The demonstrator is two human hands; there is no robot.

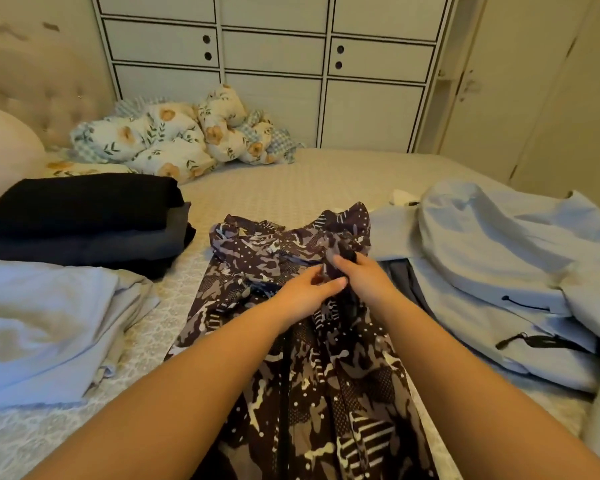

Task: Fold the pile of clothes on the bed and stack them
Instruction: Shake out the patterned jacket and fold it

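Both the left hand (305,289) and right hand (357,275) pinch the patterned dress (291,375); I would pull it flat before folding.

Warm, yellowish indoor light, moderately dim; source not in view. Shadows soft, lying under the folded black stack (84,206) at left of frame. No glare. Wide-angle distortion: cabinet (271,64) lines bow and lean at the top, forearms stretch at the lower corners. Slight softness throughout; upper-right corner murky and low in detail.
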